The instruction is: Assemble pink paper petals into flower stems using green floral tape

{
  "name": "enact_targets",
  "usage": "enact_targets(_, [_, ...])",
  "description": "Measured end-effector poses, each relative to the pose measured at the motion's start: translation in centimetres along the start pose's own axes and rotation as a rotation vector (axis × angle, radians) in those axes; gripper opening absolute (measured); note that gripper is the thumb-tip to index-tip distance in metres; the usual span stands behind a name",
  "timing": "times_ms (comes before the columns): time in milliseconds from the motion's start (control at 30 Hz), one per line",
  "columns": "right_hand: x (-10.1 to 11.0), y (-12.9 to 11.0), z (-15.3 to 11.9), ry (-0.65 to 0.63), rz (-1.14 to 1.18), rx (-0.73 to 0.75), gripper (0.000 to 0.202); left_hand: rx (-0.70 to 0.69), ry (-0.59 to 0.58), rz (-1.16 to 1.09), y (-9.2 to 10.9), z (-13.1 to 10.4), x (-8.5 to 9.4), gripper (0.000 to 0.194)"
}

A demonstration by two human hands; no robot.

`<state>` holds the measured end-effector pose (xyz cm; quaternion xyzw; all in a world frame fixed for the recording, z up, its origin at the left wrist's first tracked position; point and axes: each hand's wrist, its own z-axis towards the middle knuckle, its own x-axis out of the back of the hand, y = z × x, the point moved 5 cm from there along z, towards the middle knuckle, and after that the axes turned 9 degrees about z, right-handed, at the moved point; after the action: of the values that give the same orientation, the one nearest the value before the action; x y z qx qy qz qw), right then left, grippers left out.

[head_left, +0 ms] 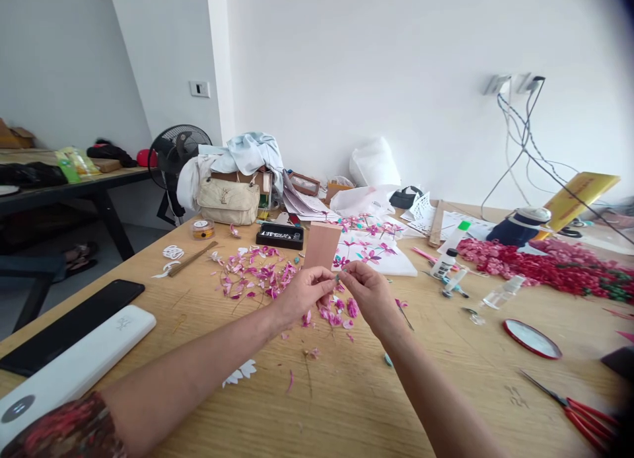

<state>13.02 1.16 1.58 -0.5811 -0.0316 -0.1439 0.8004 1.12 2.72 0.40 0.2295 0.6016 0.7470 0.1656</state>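
Observation:
My left hand (pixel 308 291) and my right hand (pixel 365 290) meet over the middle of the wooden table, fingertips pinched close together. Between them is a tiny greenish thing, too small to make out. Directly behind my left hand stands an upright pinkish-brown board (pixel 321 246). Loose pink petals (pixel 257 271) lie scattered to the left of the board, and more pink flower pieces (pixel 334 316) lie beneath my hands. Behind my right hand, pink and teal flowers (pixel 369 254) rest on a white slab (pixel 403 265).
Red-handled scissors (pixel 567 402), a red-rimmed dish (pixel 532 339), a clear bottle (pixel 502 293) and a black-capped bottle (pixel 444 264) are at the right. A white device (pixel 79 369) and a black tray (pixel 74 322) lie left. A beige bag (pixel 229 202) stands behind.

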Motion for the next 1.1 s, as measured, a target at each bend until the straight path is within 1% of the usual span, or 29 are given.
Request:
enact_targets(67, [-0.1,-0.2,0.0,-0.067,-0.024,-0.011,0.018,0.052,-0.107,0.022,0.3,0.1,0.0,0.024])
enact_targets(133, [-0.2,-0.5,0.0,-0.129,-0.044,-0.011,0.018,0.085,-0.164,0.090,0.5,0.4,0.3,0.023])
enact_targets(233, [-0.3,-0.8,0.0,-0.190,-0.048,-0.018,0.020,0.022,-0.162,0.182,0.9,1.0,0.9,0.020])
enact_targets(300, [-0.3,-1.0,-0.1,-0.202,-0.025,-0.022,0.020,-0.033,-0.151,0.198,1.1,1.3,1.0,0.021])
enact_targets(367, [-0.3,-1.1,-0.3,-0.178,0.011,-0.018,0.017,-0.048,-0.130,0.164,1.2,1.3,0.9,0.023])
enact_targets(500, [-0.2,-1.1,-0.9,-0.098,0.136,-0.032,0.016,-0.031,-0.037,0.060,1.0,0.8,0.9,0.025])
enact_targets(600, [-0.2,-1.1,-1.4,-0.093,0.253,-0.003,0.018,0.010,0.016,-0.014,0.6,0.5,0.9,0.025])
enact_targets(667, [-0.1,-1.3,-1.7,-0.107,0.276,0.035,0.017,0.049,0.046,-0.079,0.4,0.4,1.0,0.024])
enact_targets(767, [0.0,-1.5,-2.1,-0.133,0.164,0.107,0.014,0.070,0.128,-0.162,0.4,0.2,1.4,0.024])
enact_targets(867, [-0.3,-1.2,-2.4,-0.122,0.021,0.146,0.016,0.036,0.209,-0.197,0.6,-0.1,1.6,0.024])
enact_targets(967, [-1.0,-0.5,-2.5,-0.051,-0.045,0.161,0.015,0.012,0.250,-0.172,0.5,-0.3,1.4,0.026])
enact_targets(1100, [-1.5,0.0,-2.6,0.071,-0.114,0.206,0.016,0.008,0.256,-0.141,0.2,-0.4,0.8,0.025])
